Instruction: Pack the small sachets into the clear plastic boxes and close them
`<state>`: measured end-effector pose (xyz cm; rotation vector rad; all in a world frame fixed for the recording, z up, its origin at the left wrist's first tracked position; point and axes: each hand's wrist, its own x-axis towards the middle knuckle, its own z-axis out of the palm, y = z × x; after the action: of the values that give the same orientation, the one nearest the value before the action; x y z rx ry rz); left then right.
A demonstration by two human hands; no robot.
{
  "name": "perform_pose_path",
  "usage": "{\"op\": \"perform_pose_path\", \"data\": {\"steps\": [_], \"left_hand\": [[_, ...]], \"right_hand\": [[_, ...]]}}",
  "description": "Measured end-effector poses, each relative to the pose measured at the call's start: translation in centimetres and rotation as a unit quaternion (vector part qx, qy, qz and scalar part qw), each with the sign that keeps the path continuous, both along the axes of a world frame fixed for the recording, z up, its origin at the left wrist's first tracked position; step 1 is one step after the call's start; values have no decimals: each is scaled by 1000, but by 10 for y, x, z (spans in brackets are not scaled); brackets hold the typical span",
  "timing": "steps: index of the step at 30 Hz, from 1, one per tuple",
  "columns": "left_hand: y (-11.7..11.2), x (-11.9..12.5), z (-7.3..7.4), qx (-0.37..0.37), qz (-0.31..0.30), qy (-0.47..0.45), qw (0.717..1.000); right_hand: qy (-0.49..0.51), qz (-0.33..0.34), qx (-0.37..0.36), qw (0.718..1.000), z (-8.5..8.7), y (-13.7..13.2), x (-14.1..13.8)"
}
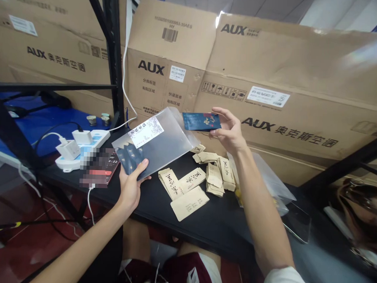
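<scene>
In my left hand (133,187) is a frosted plastic bag (166,145) with a white printed label (147,132). Several dark blue packets (129,158) show through its lower left end. My right hand (227,128) pinches a dark blue packet (197,121) with gold characters, held just beyond the bag's upper right end. Below both hands, several tan paper packets (189,203) with black brush writing lie on the black table (216,221); some are stacked. A second clear plastic bag (267,181) lies behind my right forearm, with something yellowish partly visible in it.
Large cardboard boxes (165,87) stand along the table's back. At left are a power strip (99,136) with white chargers, a phone (111,167) on a cable, and a black metal rack post (114,52). A flat glassy device (297,221) and a brown bag (359,217) lie at right.
</scene>
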<state>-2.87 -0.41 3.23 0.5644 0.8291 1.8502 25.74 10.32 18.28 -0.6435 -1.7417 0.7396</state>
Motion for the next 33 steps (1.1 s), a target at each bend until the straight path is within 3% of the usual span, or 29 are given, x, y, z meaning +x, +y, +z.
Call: {"op": "perform_pose_path", "data": {"steps": [4, 9, 15, 20, 23, 28, 33], "left_hand": [[0, 0, 0, -2, 5, 4, 1000], [0, 1, 1, -7, 7, 9, 1000], [0, 0, -1, 1, 2, 14, 1000], [0, -1, -1, -2, 5, 5, 1000], [0, -1, 0, -3, 6, 0, 1000], [2, -1, -2, -2, 13, -6, 1000], [3, -1, -6, -6, -15, 18, 1000]], "right_hand": [[-47, -11, 15, 999, 2, -5, -15], [-58, -73, 101, 991, 14, -9, -6], [-129, -110, 192, 967, 27, -31, -4], [-191, -146, 215, 947, 31, -47, -16], [-198, -126, 173, 957, 22, -42, -23], [-104, -47, 13, 993, -3, -21, -36], [-108, 36, -18, 993, -6, -15, -36]]}}
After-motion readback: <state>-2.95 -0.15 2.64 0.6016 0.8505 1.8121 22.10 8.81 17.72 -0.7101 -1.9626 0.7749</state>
